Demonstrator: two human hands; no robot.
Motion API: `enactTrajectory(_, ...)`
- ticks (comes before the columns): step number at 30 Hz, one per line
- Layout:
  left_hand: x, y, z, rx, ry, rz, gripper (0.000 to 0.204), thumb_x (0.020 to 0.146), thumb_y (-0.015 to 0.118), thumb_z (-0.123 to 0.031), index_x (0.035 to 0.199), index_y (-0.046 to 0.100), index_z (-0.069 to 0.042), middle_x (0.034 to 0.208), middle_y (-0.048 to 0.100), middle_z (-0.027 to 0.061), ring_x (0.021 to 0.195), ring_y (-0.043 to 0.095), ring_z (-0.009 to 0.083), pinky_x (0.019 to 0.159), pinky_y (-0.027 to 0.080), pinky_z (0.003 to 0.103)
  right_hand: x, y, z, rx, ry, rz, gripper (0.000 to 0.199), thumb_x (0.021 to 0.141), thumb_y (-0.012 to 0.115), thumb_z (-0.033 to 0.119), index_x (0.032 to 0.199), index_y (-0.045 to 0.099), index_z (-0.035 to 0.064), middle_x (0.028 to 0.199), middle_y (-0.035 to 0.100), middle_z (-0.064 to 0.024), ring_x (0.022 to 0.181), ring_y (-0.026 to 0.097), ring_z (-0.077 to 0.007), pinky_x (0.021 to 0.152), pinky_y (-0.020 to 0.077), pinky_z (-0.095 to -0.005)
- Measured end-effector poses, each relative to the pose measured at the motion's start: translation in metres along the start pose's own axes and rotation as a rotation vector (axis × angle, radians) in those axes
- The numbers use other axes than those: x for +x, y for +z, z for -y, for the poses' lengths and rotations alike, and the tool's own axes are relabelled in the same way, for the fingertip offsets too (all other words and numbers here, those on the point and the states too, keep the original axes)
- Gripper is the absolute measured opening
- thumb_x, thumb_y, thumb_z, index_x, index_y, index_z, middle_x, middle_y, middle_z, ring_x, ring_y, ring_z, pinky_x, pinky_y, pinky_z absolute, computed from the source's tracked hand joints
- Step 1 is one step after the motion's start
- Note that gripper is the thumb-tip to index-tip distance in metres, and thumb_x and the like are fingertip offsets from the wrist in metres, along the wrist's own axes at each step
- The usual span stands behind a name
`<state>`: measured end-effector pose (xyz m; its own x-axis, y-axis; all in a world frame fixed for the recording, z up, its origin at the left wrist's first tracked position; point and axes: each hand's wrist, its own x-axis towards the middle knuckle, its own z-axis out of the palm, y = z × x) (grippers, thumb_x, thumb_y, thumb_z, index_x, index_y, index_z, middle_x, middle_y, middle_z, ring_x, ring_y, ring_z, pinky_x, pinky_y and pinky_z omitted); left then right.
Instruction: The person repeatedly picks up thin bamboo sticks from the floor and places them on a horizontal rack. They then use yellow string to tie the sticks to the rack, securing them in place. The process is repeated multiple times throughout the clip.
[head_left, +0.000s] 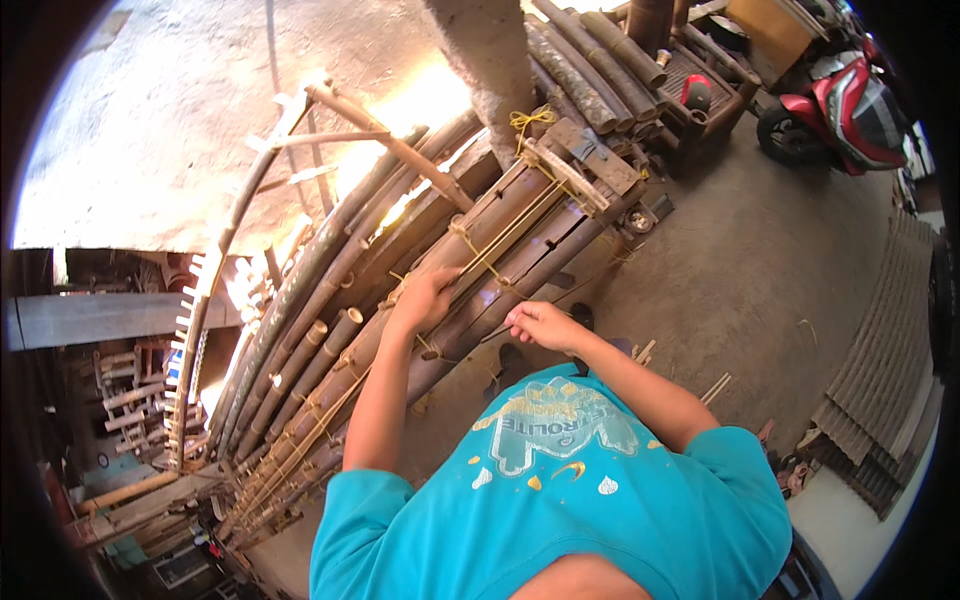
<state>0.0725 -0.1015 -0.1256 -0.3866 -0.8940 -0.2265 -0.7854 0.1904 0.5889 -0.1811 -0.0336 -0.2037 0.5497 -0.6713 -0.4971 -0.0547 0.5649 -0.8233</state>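
Observation:
Two thick brown bamboo poles (545, 262) lie side by side on a slant before me, bound at intervals with yellow cord (505, 240). My left hand (424, 302) rests on the farther pole with its index finger stretched toward the cord between the poles; its other fingers are partly hidden. Just right of the nearer pole, my right hand (541, 327) is closed in a pinch. A thin dark strand (490, 334) runs from its fingertips back toward the poles. At the far end, the poles meet a wooden crosspiece (567, 178).
More bamboo poles (300, 290) lie beyond, under a curved pegged frame (235, 215). Bamboo lengths (585, 70) are stacked at the top. A red motorbike (850, 115) stands at the upper right, and corrugated sheets (868, 350) lie at the right. Cut sticks (716, 388) are on the floor.

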Motion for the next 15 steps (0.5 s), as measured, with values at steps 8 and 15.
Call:
enactTrajectory(8, 0.022, -0.001, -0.004, 0.047, -0.096, 0.173, 0.033, 0.088, 0.059, -0.012, 0.118, 0.064, -0.001, 0.115, 0.066, 0.024, 0.11, 0.063, 0.0374, 0.093, 0.048, 0.04, -0.01, -0.006, -0.012, -0.009, 0.087, -0.023, 0.028, 0.102, 0.05, 0.03, 0.109, 0.065, 0.0062, 0.091, 0.065, -0.0007, 0.077, 0.057, -0.0083, 0.069, 0.0488, -0.0241)
enactTrajectory(15, 0.025, 0.043, -0.014, -0.006, -0.241, -0.171, 0.027, 0.09, 0.057, -0.018, 0.111, 0.064, -0.004, 0.106, 0.068, 0.0216, 0.103, 0.063, 0.0393, 0.089, 0.047, 0.046, -0.009, 0.0, 0.012, 0.531, 0.119, -0.061, 0.027, 0.101, 0.05, 0.031, 0.107, 0.064, 0.0088, 0.091, 0.064, -0.0005, 0.078, 0.058, -0.0097, 0.073, 0.0491, -0.0261)
